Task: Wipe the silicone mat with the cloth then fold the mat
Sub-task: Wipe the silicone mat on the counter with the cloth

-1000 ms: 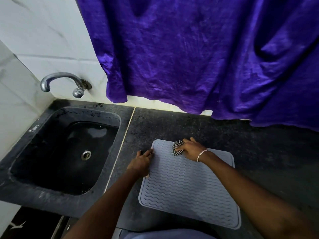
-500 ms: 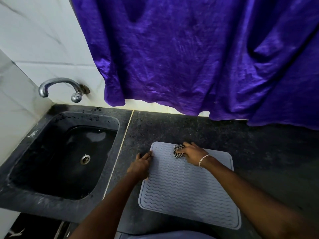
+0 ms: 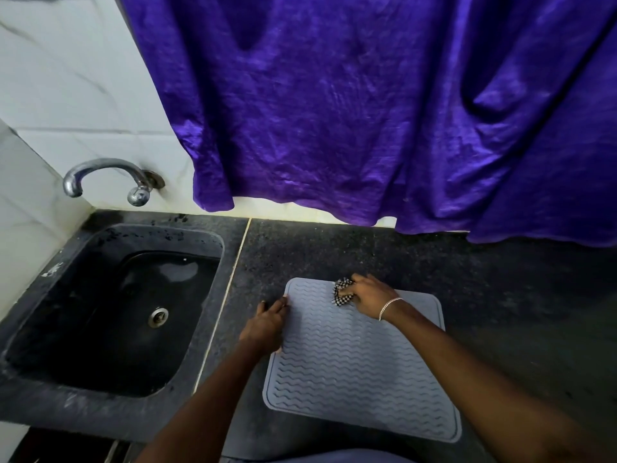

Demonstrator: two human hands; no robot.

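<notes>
Head view: grey silicone mat [image 3: 360, 365] lies flat on dark stone counter [image 3: 500, 295], right of the black sink [image 3: 110, 312]. Right hand [image 3: 370, 299] clenched around a bunched checkered cloth [image 3: 342, 293], pressing it on the mat near its far edge. Left hand [image 3: 265, 324] flat, fingers loose, pinning the mat's left edge.
</notes>
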